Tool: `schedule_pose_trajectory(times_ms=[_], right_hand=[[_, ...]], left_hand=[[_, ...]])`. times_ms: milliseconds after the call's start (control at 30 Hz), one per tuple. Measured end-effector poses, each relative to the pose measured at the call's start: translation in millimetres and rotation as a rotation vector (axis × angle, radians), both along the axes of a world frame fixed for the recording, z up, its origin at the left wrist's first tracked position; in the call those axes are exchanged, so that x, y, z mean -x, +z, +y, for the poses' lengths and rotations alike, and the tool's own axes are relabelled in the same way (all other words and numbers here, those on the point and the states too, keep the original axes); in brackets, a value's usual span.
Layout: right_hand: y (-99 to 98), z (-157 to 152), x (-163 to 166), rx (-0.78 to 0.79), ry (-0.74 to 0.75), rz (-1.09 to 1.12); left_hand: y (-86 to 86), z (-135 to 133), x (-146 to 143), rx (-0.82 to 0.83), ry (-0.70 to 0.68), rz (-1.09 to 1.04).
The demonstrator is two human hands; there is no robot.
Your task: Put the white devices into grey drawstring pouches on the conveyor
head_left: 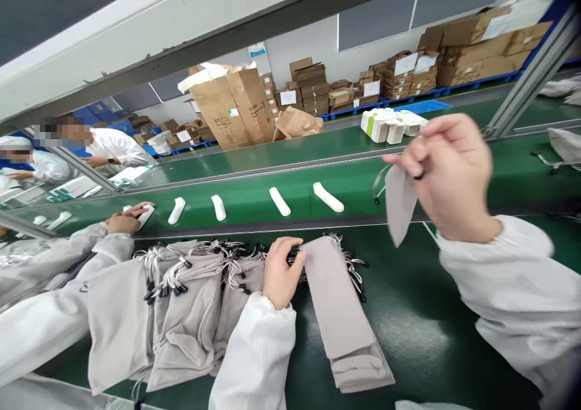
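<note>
My right hand [458,177] is raised over the right side of the bench. It pinches a narrow grey drawstring pouch [399,207], which hangs with its cord and small black stopper to the left. My left hand [282,272] is low at the upper left corner of a neat stack of grey drawstring pouches [342,313]. Its thumb and forefinger curve together at that corner; how firmly they grip cannot be seen. Left of this hand lies a wider pile of grey pouches [186,319], white cords and black stoppers bunched at the top.
Several white handheld devices [329,198] lie spaced along the green conveyor belt [245,201]. A co-worker's hand [127,219] touches one at left. White boxes [390,125] and a large carton [231,110] stand on the ledge behind. More grey pouches [565,146] lie far right.
</note>
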State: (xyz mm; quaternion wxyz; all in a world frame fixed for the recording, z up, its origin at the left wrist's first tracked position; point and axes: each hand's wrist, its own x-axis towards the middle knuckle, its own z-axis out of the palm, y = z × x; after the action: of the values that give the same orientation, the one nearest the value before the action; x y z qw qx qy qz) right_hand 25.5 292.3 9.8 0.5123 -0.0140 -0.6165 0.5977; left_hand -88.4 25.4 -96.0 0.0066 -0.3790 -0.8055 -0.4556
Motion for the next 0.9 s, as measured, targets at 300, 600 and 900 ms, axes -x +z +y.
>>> schedule_pose_trajectory(times_ms=[300,600,900], right_hand=[[-118.1,15.9,122.2,-0.817,-0.174,-1.199],[-108.3,-7.0,101.0,-0.689,-0.062,-0.896],[-56.1,-69.3,27.0,-0.021,0.502,-0.355]], left_hand=[[0.9,6.2,-1.5,0.216,0.035,0.410],[20.4,-2.1,-13.4,0.090,-0.233,0.314],[39.6,11.7,-36.3,-0.313,-0.147,-0.184]])
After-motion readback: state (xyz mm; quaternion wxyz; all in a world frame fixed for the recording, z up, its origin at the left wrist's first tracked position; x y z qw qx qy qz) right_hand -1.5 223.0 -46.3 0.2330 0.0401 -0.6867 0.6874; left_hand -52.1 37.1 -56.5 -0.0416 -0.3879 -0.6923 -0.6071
